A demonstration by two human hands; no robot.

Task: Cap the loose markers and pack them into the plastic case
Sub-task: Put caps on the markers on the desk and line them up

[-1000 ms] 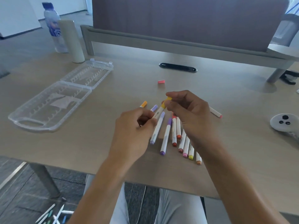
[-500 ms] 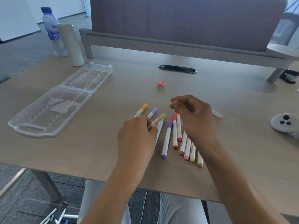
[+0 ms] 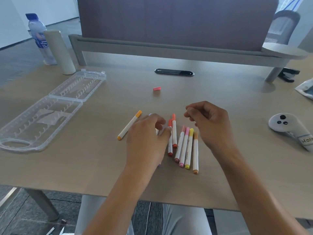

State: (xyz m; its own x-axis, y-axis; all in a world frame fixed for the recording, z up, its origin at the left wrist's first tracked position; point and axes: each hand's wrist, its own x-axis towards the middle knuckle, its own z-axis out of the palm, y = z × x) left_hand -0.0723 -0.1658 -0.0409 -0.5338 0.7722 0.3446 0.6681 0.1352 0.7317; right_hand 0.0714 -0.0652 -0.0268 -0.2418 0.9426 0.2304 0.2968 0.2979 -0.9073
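The pale wooden desk [image 3: 84, 167] sat in an office room, with a grey-purple divider panel [image 3: 169, 22] standing along its far edge. I looked down at the bunch of white markers with coloured caps [image 3: 184, 146] lying on the desk just in front of me, between my two hands. They lay side by side, and their long way ran from me toward the far edge, leaning a little. One more white marker with orange-yellow ends [image 3: 129, 125] lay alone just left of the bunch, slanting up to the right. A small pink marker cap [image 3: 156, 89] lay by itself farther back, apart from everything. The clear plastic case [image 3: 40, 116] lay open and flat, well off to the left, with no markers in it. My left hand [image 3: 147, 139] was down on the left side of the bunch, fingers bent over some markers, and its tips were touching them. I could not tell if it was really pinching one, because the hand hid them. My right hand [image 3: 210, 122] hung over the right side of the bunch with its fingers curled in, thumb near the first finger, and I saw nothing held in it. I think the left hand was the nearer one for picking up, and the case lay on its side too.
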